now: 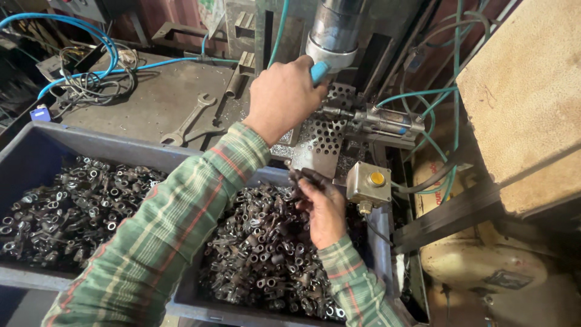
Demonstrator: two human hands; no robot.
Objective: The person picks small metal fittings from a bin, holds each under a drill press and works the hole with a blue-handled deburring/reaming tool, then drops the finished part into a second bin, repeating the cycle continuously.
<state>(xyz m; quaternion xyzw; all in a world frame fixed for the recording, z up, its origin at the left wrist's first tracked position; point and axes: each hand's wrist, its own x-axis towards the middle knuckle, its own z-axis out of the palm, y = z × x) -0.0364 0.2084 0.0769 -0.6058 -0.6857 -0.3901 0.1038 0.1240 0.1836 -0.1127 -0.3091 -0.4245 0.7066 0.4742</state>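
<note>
My left hand (283, 97) reaches up to the machine and is closed around a blue handle (319, 71) just under the shiny vertical cylinder (334, 30). It sits beside the perforated metal plate (321, 142). Lower down, my right hand (325, 212) holds a few small dark metal parts (302, 178) by its fingertips, above the right side of a grey bin (378, 242). The bin is heaped with small dark metal fittings (266, 254). Both arms wear green and red plaid sleeves.
The bin's left part holds more fittings (60, 212). A grey box with a yellow button (376, 178) stands by my right hand. A horizontal pneumatic cylinder (381, 121), blue hoses (91, 36), two wrenches (190, 124) and a tan block (526, 97) surround the machine.
</note>
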